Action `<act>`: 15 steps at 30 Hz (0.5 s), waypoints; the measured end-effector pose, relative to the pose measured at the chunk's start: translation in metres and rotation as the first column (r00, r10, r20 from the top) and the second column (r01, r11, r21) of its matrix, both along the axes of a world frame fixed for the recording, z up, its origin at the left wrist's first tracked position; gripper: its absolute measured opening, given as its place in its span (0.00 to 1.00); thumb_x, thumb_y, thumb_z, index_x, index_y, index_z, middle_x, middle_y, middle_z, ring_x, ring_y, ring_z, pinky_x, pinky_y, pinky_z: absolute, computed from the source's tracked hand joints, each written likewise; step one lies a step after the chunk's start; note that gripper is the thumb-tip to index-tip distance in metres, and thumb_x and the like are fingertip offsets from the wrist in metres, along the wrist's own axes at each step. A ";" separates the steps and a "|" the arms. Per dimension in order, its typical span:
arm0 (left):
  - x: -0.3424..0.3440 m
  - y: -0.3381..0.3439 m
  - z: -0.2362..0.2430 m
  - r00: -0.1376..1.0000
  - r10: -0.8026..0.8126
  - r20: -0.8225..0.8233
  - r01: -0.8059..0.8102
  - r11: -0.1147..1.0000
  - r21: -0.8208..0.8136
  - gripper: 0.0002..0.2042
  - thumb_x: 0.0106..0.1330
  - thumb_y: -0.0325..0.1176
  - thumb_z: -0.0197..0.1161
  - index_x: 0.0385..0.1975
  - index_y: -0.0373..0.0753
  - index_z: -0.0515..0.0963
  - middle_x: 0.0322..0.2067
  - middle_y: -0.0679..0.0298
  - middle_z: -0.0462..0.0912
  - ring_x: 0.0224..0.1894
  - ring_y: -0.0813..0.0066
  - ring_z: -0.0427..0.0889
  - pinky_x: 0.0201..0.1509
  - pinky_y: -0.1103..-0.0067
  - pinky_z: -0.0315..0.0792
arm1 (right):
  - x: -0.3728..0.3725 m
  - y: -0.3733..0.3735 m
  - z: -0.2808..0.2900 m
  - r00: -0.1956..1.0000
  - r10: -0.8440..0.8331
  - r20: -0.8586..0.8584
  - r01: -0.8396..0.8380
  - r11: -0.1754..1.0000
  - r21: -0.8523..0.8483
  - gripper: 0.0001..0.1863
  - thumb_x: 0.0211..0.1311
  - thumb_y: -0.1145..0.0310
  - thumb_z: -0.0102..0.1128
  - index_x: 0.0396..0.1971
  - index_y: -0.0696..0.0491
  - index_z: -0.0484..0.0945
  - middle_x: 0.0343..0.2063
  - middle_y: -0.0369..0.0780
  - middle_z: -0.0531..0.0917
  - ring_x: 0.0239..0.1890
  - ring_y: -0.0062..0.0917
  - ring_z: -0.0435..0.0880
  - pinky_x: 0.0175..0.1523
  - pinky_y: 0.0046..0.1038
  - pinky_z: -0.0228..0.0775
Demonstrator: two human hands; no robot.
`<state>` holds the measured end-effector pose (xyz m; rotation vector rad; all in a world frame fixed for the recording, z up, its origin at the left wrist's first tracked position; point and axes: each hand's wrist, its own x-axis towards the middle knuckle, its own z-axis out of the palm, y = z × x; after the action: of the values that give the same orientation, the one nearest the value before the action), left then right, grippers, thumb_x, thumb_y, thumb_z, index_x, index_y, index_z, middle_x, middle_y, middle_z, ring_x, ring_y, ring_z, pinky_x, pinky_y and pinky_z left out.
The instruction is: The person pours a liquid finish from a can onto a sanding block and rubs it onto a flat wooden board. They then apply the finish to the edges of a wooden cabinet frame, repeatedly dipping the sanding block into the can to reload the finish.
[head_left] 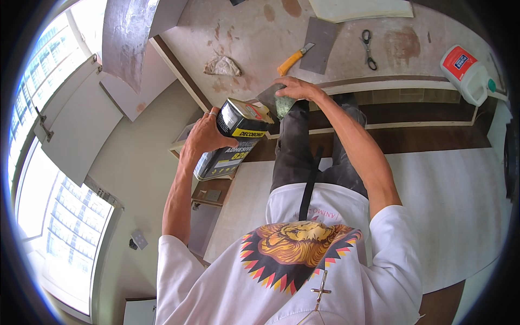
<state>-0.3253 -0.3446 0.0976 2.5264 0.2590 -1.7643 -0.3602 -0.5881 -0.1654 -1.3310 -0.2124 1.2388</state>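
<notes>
On tin point(234, 142), left hand point(207, 134) spread; on green object point(284, 107), right point(297, 89) curled

On your worktop point(254, 46): rag point(222, 66) toward the left edge | knife point(291, 62) right of rag, blade at flat sheet point(325, 49) | scissors point(369, 53) right of sheet | jug point(467, 76) by near right corner | panel point(368, 10) toward far edge | can point(230, 151) in your left hand point(206, 134), off near left corner | flat piece point(266, 96) in your right hand point(298, 88), at near edge
</notes>
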 end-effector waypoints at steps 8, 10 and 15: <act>0.000 0.003 0.002 0.999 0.022 -0.036 -0.021 0.999 0.039 0.56 0.33 0.48 0.85 0.69 0.35 0.69 0.54 0.46 0.84 0.59 0.51 0.83 0.68 0.66 0.75 | -0.001 0.006 0.001 1.000 -0.011 0.027 0.010 0.999 0.035 0.28 0.60 0.64 0.61 0.62 0.56 0.79 0.57 0.48 0.85 0.61 0.38 0.82 0.67 0.36 0.71; -0.002 0.006 0.001 0.999 0.025 -0.032 -0.024 0.999 0.036 0.55 0.33 0.48 0.85 0.68 0.36 0.69 0.53 0.47 0.85 0.58 0.51 0.84 0.67 0.66 0.76 | -0.001 0.008 0.004 1.000 -0.012 0.015 0.012 1.000 0.024 0.28 0.60 0.64 0.60 0.62 0.56 0.79 0.57 0.48 0.85 0.61 0.38 0.82 0.68 0.36 0.71; -0.003 0.009 0.003 0.998 0.045 -0.052 -0.043 0.999 0.034 0.54 0.33 0.48 0.85 0.67 0.37 0.71 0.52 0.47 0.86 0.57 0.52 0.84 0.66 0.66 0.76 | 0.005 0.009 0.014 0.999 0.031 0.009 -0.031 1.000 -0.002 0.28 0.60 0.64 0.61 0.62 0.55 0.79 0.59 0.49 0.84 0.62 0.39 0.81 0.68 0.36 0.70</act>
<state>-0.3286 -0.3356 0.1006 2.4781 0.3454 -1.8273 -0.3549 -0.5789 -0.1519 -1.3398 -0.2394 1.2592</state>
